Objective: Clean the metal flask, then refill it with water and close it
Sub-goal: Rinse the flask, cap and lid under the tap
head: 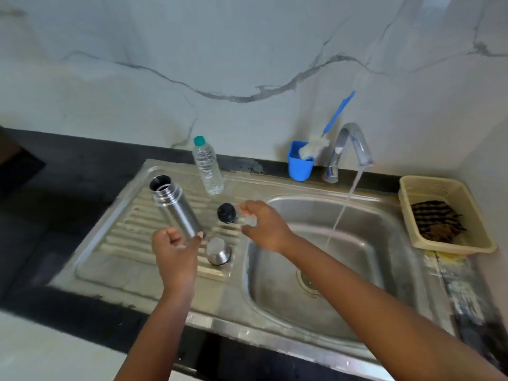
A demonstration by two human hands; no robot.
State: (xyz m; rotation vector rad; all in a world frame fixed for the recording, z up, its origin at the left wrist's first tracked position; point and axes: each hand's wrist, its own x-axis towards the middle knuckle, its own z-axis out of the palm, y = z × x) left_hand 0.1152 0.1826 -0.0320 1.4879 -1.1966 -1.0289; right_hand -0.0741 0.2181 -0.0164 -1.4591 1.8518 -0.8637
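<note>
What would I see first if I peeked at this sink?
Water pours from the tap into the sink basin on the right. Over the draining board, the left hand grips an open metal flask while the right hand holds its black stopper.

Over a stainless-steel sink's ribbed drainboard [123, 229], a person's left hand [176, 253] grips the base of an open, tilted silver metal flask [176, 206], while the right hand [264, 225] pinches its black round stopper [226, 213]. A domed steel cap [218, 251] rests on the drainboard. Water streams from the chrome tap [350, 149] into the basin. A clear plastic bottle [208, 167] stands behind.
</note>
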